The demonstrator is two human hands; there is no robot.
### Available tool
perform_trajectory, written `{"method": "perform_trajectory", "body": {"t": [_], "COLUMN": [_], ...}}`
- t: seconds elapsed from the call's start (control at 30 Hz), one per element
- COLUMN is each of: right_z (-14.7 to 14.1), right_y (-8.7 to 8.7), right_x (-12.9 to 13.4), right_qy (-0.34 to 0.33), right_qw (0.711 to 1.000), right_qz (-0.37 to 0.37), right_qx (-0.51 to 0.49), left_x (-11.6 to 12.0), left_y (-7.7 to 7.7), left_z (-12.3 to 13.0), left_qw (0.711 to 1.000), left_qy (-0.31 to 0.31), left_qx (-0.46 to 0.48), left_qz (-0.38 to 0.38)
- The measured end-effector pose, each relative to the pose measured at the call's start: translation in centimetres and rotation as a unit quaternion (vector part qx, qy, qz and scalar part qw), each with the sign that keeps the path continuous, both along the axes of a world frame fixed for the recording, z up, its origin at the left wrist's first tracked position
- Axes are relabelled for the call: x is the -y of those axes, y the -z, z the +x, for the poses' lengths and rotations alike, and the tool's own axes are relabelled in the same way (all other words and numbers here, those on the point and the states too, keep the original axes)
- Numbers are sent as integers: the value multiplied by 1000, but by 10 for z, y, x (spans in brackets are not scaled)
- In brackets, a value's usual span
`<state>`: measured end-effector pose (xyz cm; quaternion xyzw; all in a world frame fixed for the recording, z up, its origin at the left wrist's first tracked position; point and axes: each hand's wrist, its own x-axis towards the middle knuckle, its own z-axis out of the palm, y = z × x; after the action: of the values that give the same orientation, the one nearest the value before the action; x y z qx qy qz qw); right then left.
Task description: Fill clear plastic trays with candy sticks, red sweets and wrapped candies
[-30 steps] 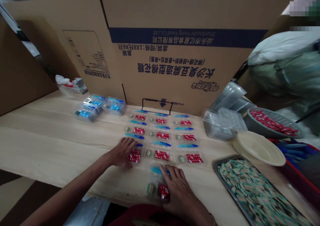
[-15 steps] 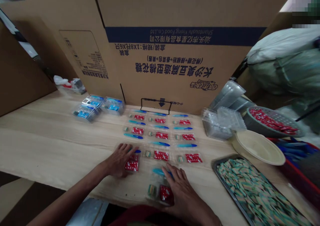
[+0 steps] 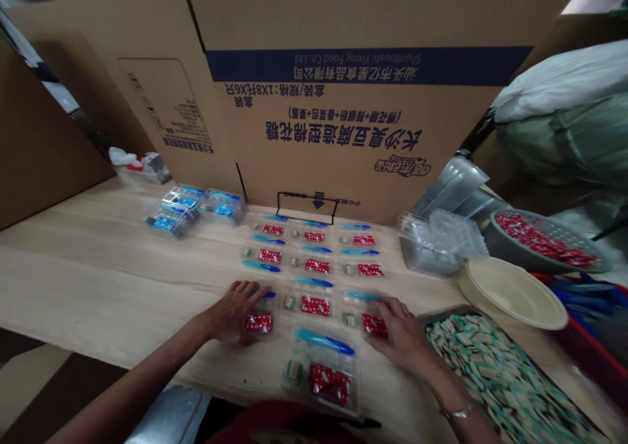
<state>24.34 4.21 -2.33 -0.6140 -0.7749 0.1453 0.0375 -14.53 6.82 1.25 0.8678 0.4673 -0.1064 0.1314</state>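
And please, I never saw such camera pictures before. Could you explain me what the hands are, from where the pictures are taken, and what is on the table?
There is no machine here: these are a person's bare hands. Every picture comes from one camera on that person's head, looking forward and down.

The left hand rests at a clear tray with a red packet. The right hand is at another such tray; I cannot tell how firmly either one grips. Between them, nearest the body, lies an open tray with a blue stick.

More trays stand in rows on the table. To the right are striped pieces and a cream bowl. A large cardboard box stands behind.
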Motion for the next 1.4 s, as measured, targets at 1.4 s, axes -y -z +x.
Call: {"method": "perform_trajectory", "body": {"t": [1.4], "right_z": [-108], "right_y": [-18], "right_x": [69], "right_qy": [-63], "right_qw": [991], "right_qz": [-101], "right_qx": [-61], "left_x": [-55], "left_y": [1], "left_z": [106], "left_qw": [989], "left_qy": [32], "left_qx": [143], "left_qz": [7]}}
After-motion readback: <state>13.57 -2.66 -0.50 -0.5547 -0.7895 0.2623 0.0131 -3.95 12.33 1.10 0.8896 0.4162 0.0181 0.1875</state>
